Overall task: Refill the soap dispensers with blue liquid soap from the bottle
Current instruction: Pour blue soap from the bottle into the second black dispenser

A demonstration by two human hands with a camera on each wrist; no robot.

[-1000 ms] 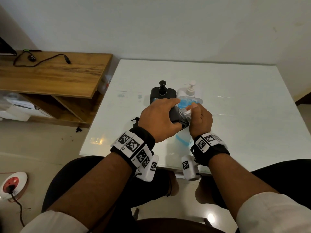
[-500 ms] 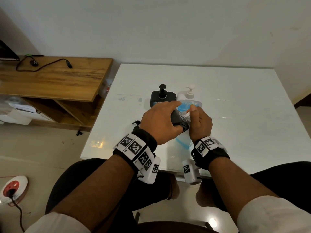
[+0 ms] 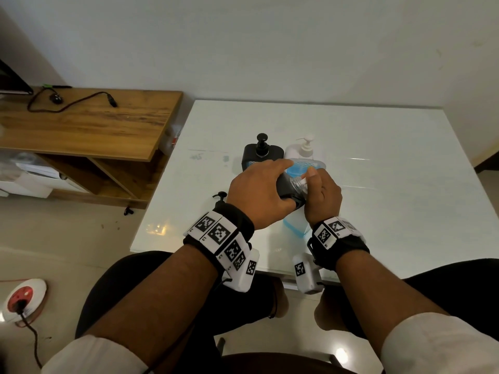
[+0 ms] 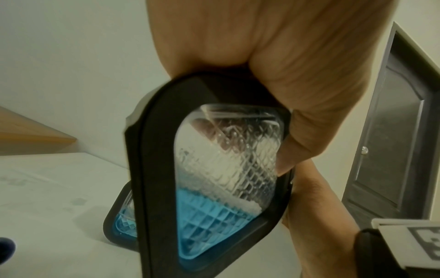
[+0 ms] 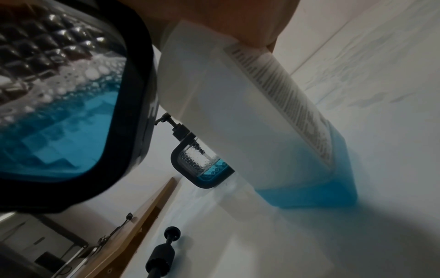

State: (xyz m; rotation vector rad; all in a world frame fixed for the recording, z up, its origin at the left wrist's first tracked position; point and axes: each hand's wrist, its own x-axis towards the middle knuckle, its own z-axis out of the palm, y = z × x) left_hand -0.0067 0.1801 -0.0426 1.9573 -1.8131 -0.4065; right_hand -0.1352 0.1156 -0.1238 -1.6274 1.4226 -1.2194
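Blue soap sits low in the black dispenser [image 4: 209, 188] I hold tilted above the white table [image 3: 378, 157]; foam rides on top of the liquid behind its diamond-cut clear window. My left hand [image 3: 259, 193] wraps over the dispenser's top, fingers curled round its far side and thumb clamped on the near edge. The bare threaded neck [image 3: 296, 184] pokes out toward my right hand [image 3: 322, 197], whose fingers curl around the top of the refill bottle [image 5: 262, 122] and hold it beside that neck. The bottle stands on the table under my right hand, pale and translucent, with blue soap only in its bottom part and a printed label down one side. I cannot tell whether bottle and neck touch.

Farther back on the table a second black dispenser [image 3: 260, 155] stands with its pump on, also part full of blue, and just right of it a white pump bottle [image 3: 302, 151]. A loose black pump [image 5: 164, 250] lies on the table near my left wrist. A wooden shelf [image 3: 89, 122] with a black cable on it stands left of the table.
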